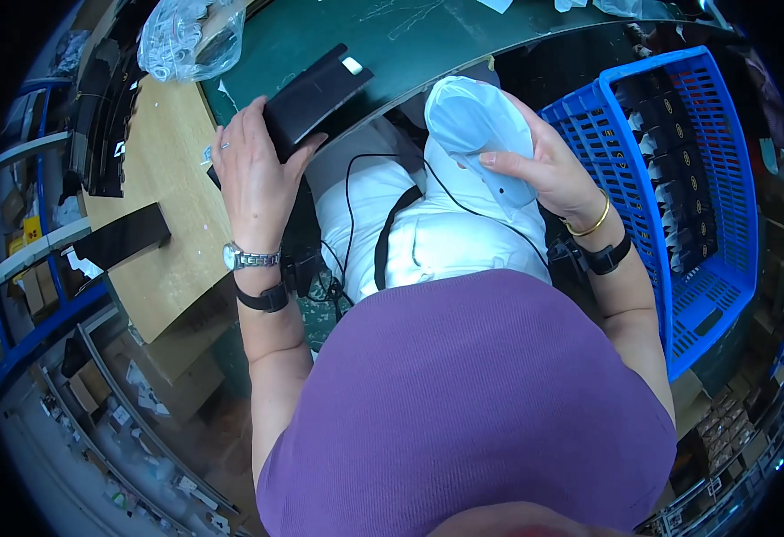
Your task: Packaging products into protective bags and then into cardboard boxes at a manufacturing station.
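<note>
My left hand (253, 174) is closed on the near left end of a flat black box (316, 97), thumb along its lower edge and fingers over the side. The box lies tilted at the edge of the green table, with a small white piece showing at its far right end. In my right hand (555, 166) is a pale, translucent plastic item (474, 116), rounded at the top like a pouch or liner. My thumb presses on its front, and the other fingers are mostly hidden behind it. This item is above my lap, apart from the black box.
A blue plastic crate (647, 206) stands tilted at my right, with several black packages (681, 157) in a row inside. Beyond my left hand are a wooden board (164, 134), a black card strip (128, 237) and a clear bag (177, 45) on the green table (320, 27). Thin cables cross my lap.
</note>
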Demonstrator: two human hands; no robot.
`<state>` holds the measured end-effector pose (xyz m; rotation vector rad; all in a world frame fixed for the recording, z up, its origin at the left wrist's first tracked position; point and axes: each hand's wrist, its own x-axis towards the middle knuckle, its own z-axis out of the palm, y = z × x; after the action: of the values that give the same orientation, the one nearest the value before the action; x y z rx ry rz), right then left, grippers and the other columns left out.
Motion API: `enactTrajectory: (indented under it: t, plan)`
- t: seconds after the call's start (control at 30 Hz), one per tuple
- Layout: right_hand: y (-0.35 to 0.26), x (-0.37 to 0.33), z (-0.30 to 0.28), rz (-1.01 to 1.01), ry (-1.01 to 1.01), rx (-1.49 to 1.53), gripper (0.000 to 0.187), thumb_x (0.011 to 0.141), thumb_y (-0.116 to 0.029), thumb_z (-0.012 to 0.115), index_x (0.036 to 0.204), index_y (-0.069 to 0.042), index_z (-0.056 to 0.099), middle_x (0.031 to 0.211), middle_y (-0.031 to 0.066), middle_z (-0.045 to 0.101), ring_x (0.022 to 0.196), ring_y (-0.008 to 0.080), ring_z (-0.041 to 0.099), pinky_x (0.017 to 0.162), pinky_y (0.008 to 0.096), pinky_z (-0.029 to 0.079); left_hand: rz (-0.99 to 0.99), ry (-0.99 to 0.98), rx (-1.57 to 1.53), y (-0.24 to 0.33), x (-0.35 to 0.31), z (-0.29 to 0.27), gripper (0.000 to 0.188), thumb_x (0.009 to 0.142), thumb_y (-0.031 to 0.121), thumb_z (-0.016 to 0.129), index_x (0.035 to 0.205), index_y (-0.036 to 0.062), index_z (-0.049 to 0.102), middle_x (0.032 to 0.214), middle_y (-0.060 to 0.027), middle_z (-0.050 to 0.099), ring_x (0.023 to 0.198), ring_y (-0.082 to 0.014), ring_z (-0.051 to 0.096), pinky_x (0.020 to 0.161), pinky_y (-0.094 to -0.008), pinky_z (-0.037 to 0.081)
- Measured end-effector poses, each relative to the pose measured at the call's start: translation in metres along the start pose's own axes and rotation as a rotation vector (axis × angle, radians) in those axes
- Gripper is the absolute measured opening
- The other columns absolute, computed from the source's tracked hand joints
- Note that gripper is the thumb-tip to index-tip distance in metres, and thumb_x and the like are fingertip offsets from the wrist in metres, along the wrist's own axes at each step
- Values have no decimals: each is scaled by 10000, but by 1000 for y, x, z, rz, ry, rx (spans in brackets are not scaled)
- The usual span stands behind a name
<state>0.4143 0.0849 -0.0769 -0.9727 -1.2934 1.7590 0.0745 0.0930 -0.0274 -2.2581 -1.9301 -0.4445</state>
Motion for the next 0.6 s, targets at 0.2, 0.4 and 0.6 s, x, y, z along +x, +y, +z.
enactTrajectory:
  t: [0.2, 0.4, 0.6]
  plan:
    - [-14, -7, -11, -22, -2, -28, 807, 930, -121, 782, 1621, -35, 374, 1475, 129, 588, 1365, 230, 574, 1155, 389, 455, -69, -156, -217, 7, -6, -25, 770, 720, 315, 959, 1338, 38, 592, 1220, -165, 677, 1139, -376, 625, 1030, -470, 459]
    - [-27, -10, -8, -174, -72, -185, 797, 929, -131, 785, 1613, -20, 392, 1490, 134, 580, 1395, 235, 544, 1187, 386, 417, -60, -154, -412, 14, -22, -36, 803, 672, 257, 990, 1332, 37, 590, 1207, -160, 683, 1105, -371, 637, 968, -445, 504]
    - [-27, -11, -5, -47, -60, -24, 789, 925, -108, 770, 1609, -16, 387, 1463, 136, 594, 1356, 235, 580, 1150, 390, 464, -129, -167, -453, 15, -32, -37, 799, 666, 229, 993, 1329, 35, 592, 1210, -155, 685, 1114, -365, 638, 989, -442, 503]
